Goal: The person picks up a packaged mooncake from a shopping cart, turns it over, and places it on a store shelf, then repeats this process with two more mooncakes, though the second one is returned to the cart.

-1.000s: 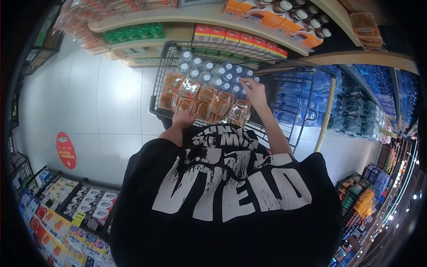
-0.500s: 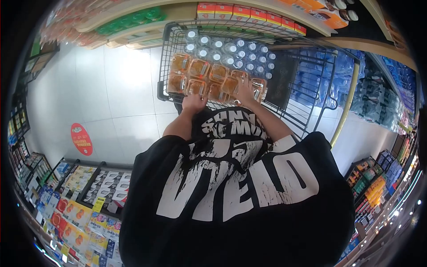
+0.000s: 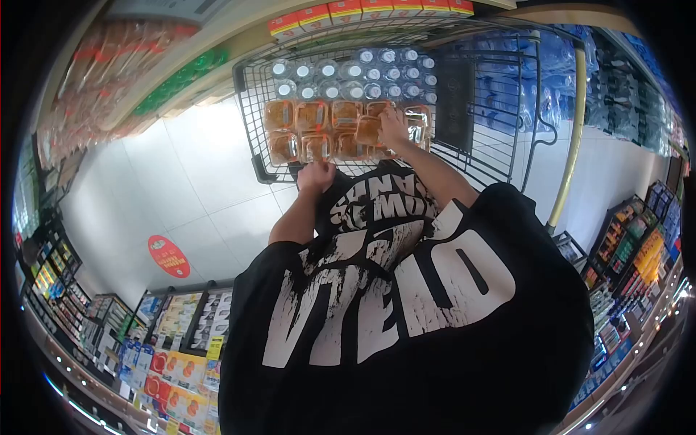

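My right hand (image 3: 394, 129) reaches into the shopping cart and grips a clear plastic pack with brown-orange contents (image 3: 368, 131). That pack sits tilted over its neighbours. Several similar packs (image 3: 311, 115) lie in two rows along the cart's near side; their exact contents I cannot make out. Beyond them stand white-capped clear bottles (image 3: 328, 70) in rows. At the near side of the cart, my left hand (image 3: 317, 177) is closed around the wire rim, its fingertips partly hidden.
The black wire shopping cart (image 3: 255, 161) has a yellow handle bar (image 3: 569, 159) on the right. Shelves beyond it hold red-and-yellow boxes (image 3: 345, 11) and blue-wrapped bottle packs (image 3: 496, 90). A red floor sticker (image 3: 169, 256) lies left. Stacked cartons (image 3: 174, 366) stand lower left.
The view has turned, so the cart and shelves appear shifted. My left hand has moved from the near packs back to the cart's rim. My right hand remains on the tilted pack.
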{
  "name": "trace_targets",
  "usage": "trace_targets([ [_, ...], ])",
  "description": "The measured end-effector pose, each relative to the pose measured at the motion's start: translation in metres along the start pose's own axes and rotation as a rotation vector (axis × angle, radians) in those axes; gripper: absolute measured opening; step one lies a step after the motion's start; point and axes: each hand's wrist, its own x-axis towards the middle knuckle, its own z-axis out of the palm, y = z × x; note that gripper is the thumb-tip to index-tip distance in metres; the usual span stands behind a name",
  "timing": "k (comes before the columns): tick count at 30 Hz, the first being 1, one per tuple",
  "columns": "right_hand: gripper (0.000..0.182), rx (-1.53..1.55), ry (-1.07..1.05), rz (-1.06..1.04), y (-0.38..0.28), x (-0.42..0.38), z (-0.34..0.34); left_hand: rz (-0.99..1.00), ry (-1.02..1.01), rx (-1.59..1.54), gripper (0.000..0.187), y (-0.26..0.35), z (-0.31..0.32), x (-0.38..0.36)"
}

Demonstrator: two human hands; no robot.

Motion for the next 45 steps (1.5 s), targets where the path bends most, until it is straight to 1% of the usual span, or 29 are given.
trace_targets([
  [1, 0.048, -0.011, -0.038, 0.014, 0.001, 0.005, -0.001, -0.015, 0.003, 0.004, 0.044, 0.0, 0.001, 0.001],
  [2, 0.035, 0.005, -0.007, 0.01, 0.002, 0.008, -0.003, -0.008, 0.004, 0.011, 0.044, 0.0, 0.002, 0.002],
  [3, 0.035, 0.008, -0.001, 0.015, 0.004, 0.008, -0.005, -0.004, 0.007, 0.017, 0.044, 0.0, 0.002, 0.002],
  [5, 0.03, 0.052, -0.025, -0.077, 0.008, 0.008, -0.009, -0.001, 0.011, 0.028, 0.044, -0.001, 0.003, 0.002],
  [9, 0.029, 0.164, -0.088, -0.201, 0.019, 0.003, -0.014, 0.01, 0.022, 0.02, 0.044, -0.003, 0.004, 0.003],
  [11, 0.028, 0.462, -0.328, 0.058, 0.013, -0.008, -0.025, 0.012, 0.029, 0.013, 0.044, -0.004, 0.006, 0.002],
  [12, 0.028, 0.458, -0.323, 0.054, 0.013, -0.012, -0.022, 0.019, 0.044, 0.001, 0.044, -0.005, 0.008, 0.004],
  [14, 0.029, 0.606, -0.157, 0.034, 0.02, -0.019, -0.011, 0.028, 0.07, -0.018, 0.044, -0.007, 0.01, 0.003],
  [15, 0.029, 0.598, -0.148, 0.024, 0.02, -0.02, -0.017, 0.03, 0.068, -0.026, 0.044, -0.006, 0.009, 0.002],
  [17, 0.03, 0.798, -0.195, 0.05, 0.018, -0.02, -0.029, 0.038, 0.083, -0.036, 0.044, -0.004, 0.005, 0.003],
  [19, 0.033, 0.848, -0.155, 0.027, 0.012, -0.024, -0.045, 0.048, 0.076, -0.055, 0.045, -0.007, 0.008, 0.003],
  [20, 0.033, 1.013, -0.193, -0.001, 0.01, -0.026, -0.053, 0.042, 0.052, -0.04, 0.046, -0.008, 0.009, 0.004],
  [21, 0.033, 1.177, -0.23, -0.034, 0.007, -0.028, -0.067, 0.049, 0.065, -0.038, 0.046, -0.009, 0.008, 0.004],
  [22, 0.031, 1.157, -0.259, 0.033, -0.007, -0.04, -0.098, 0.045, 0.066, -0.039, 0.047, -0.008, 0.007, 0.002],
  [23, 0.031, 1.152, -0.245, 0.022, -0.011, -0.046, -0.107, 0.042, 0.068, -0.041, 0.049, -0.005, 0.005, 0.001],
  [25, 0.03, 1.32, -0.134, 0.023, -0.019, -0.055, -0.125, 0.047, 0.073, -0.038, 0.051, -0.005, 0.006, 0.003],
  [27, 0.029, 1.397, -0.132, 0.062, -0.026, -0.066, -0.143, 0.052, 0.125, -0.022, 0.051, -0.009, 0.013, 0.007],
  [29, 0.031, 1.588, -0.146, -0.026, -0.029, -0.077, -0.153, 0.065, 0.101, 0.0, 0.05, -0.011, 0.013, 0.007],
  [31, 0.03, 1.631, -0.137, -0.011, -0.047, -0.1, -0.182, 0.097, 0.064, -0.04, 0.049, -0.013, 0.013, 0.009],
  [33, 0.029, 1.744, -0.103, -0.076, -0.055, -0.106, -0.197, 0.138, 0.086, -0.057, 0.048, -0.018, 0.013, 0.015],
  [35, 0.027, 1.759, -0.101, -0.112, -0.055, -0.109, -0.203, 0.238, 0.08, -0.191, 0.047, -0.024, 0.012, 0.016],
  [36, 0.028, 1.721, -0.095, -0.128, -0.057, -0.112, -0.21, 0.267, 0.126, -0.259, 0.042, -0.025, 0.011, 0.013],
  [37, 0.029, 1.685, -0.091, -0.139, -0.058, -0.114, -0.214, 0.268, 0.126, -0.25, 0.042, -0.024, 0.011, 0.013],
  [39, 0.028, 1.602, -0.061, -0.186, -0.057, -0.116, -0.22, 0.455, 0.281, -0.513, 0.036, -0.023, 0.008, 0.015],
  [40, 0.027, 1.511, -0.035, -0.228, -0.057, -0.117, -0.222, 0.476, 0.292, -0.567, 0.031, -0.02, 0.006, 0.018],
  [41, 0.027, 1.525, -0.029, -0.223, -0.059, -0.118, -0.225, 0.475, 0.284, -0.553, 0.031, -0.014, 0.0, 0.017],
  [43, 0.027, 1.541, -0.012, -0.24, -0.062, -0.121, -0.231, 0.432, 0.034, -1.037, 0.034, -0.002, -0.01, 0.014],
  [44, 0.026, 1.52, 0.041, -0.241, -0.065, -0.124, -0.236, 0.429, 0.025, -1.026, 0.034, 0.011, -0.021, 0.003],
  [45, 0.026, 1.528, 0.046, -0.232, -0.065, -0.125, -0.238, 0.46, -0.075, -1.245, 0.039, 0.03, -0.038, -0.015],
])
